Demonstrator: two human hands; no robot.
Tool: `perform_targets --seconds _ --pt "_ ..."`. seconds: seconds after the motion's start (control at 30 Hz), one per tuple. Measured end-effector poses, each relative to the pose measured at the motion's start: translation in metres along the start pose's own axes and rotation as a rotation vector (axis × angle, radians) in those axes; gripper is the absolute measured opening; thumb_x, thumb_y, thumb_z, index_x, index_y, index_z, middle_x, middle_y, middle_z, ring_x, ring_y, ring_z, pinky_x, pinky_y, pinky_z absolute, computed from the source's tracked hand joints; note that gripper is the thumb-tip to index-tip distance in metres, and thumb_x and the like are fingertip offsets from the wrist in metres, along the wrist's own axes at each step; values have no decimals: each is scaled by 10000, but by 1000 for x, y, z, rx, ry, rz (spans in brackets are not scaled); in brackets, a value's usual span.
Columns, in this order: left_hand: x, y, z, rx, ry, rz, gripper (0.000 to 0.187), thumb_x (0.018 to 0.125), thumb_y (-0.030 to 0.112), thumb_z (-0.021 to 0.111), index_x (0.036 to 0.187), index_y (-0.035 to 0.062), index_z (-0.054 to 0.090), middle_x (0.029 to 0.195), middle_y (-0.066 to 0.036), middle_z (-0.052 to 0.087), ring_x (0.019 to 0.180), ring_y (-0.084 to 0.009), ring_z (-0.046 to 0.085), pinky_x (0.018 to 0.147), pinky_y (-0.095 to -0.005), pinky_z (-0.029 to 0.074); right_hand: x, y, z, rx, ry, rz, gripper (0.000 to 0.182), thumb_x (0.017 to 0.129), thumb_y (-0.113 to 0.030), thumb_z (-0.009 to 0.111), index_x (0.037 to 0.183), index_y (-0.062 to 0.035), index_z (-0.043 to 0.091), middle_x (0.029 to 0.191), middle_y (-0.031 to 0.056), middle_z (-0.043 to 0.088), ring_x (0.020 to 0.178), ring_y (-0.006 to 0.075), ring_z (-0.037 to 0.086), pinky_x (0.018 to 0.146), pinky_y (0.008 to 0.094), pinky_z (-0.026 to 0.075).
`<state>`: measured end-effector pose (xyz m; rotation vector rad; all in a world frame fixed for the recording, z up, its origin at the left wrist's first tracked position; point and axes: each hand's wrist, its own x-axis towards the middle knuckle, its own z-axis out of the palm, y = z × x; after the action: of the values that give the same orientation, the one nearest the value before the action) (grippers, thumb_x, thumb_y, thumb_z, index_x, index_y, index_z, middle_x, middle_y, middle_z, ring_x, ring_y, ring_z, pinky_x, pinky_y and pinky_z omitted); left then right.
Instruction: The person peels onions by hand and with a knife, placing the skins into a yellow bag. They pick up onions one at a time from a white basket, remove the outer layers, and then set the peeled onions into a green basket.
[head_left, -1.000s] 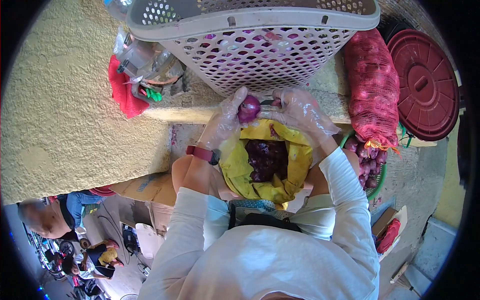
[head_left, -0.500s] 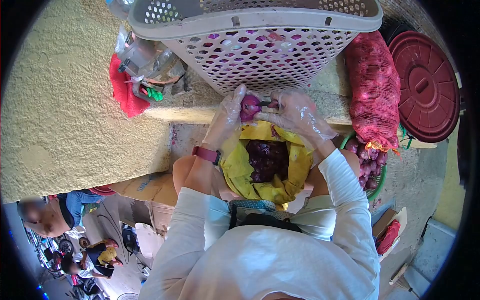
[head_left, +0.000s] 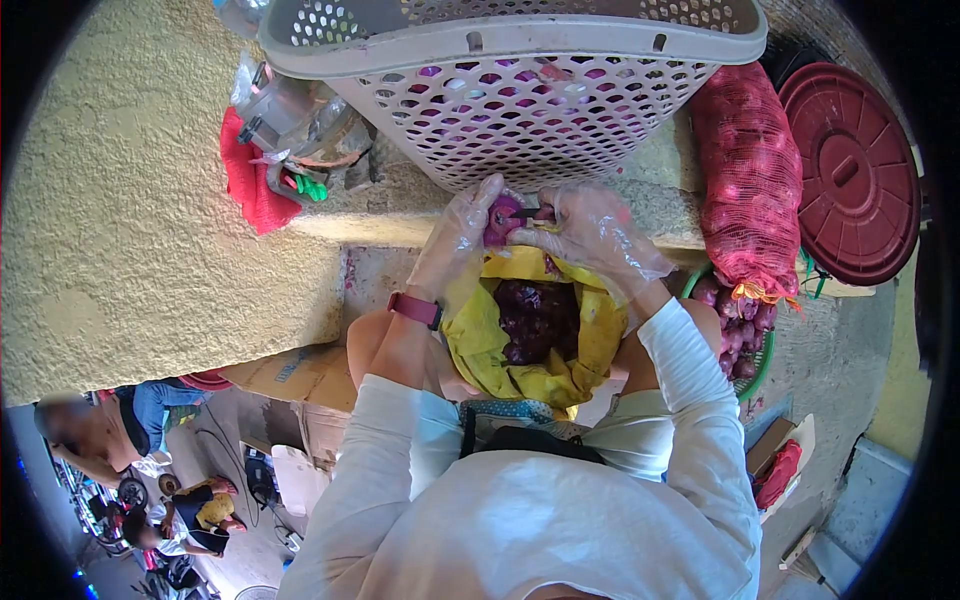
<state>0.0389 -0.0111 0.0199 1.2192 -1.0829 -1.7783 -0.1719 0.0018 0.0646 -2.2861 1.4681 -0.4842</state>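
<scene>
In a clear plastic glove, my left hand (head_left: 452,240) is closed around a red onion (head_left: 503,222), held in front of the grey basket. My right hand (head_left: 597,232), gloved the same way, grips a small knife (head_left: 530,213). Its dark blade reaches left to the onion's surface, and the right thumb lies close under it. Most of the knife's handle is hidden in the fingers. Below both hands, between my knees, a yellow plastic bag (head_left: 470,345) gapes wide, with dark purple onion pieces (head_left: 538,318) inside.
The tall perforated basket (head_left: 510,110) stands on the ledge ahead, purple shapes showing through its holes. To its right lie a red mesh sack of onions (head_left: 748,180), a dark red lid (head_left: 848,172) and a green basket (head_left: 766,362) of onions. Two people sit at far lower left.
The onion has turned slightly in my left hand, and the knife blade now lies further over its face. Both hands stay in nearly the same place.
</scene>
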Motion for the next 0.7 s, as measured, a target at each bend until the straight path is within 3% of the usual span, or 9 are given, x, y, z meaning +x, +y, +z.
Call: perform_targets --seconds 0.07,0.17,0.4,0.47,0.7 --pt "-1 0 2 9 17 18 547 1025 580 534 1092 68 713 924 -27 714 764 -94 677 605 -261 577 0 -1 -1 -16 -38 39 647 785 -674 746 855 -33 705 793 185 694 787 410 680 708 494 518" --pt "0 -1 0 93 18 23 551 1029 577 529 1101 59 705 943 -23 709 784 -88 674 626 -261 581 -1 5 5 8 47 -34 684 816 -739 670 827 -57 712 719 188 675 727 395 684 664 499 517" --pt "1 -2 1 48 44 108 570 1019 553 571 1128 -2 650 917 -45 669 768 -118 646 604 -270 572 2 5 3 25 43 -21 657 834 -706 681 841 -50 715 746 187 689 730 395 686 673 499 520" --pt "-4 7 -1 133 24 -6 605 1009 625 526 1155 58 676 921 -27 669 782 -102 660 613 -263 589 2 9 2 60 37 -48 636 832 -682 697 867 -47 721 773 181 698 750 394 687 694 494 522" --pt "-3 2 -10 5 -13 -96 585 1020 587 533 1209 45 649 1036 -60 706 830 -127 687 631 -289 601 2 19 8 90 -25 -45 607 809 -624 759 880 -25 693 842 163 731 799 385 704 716 477 536"
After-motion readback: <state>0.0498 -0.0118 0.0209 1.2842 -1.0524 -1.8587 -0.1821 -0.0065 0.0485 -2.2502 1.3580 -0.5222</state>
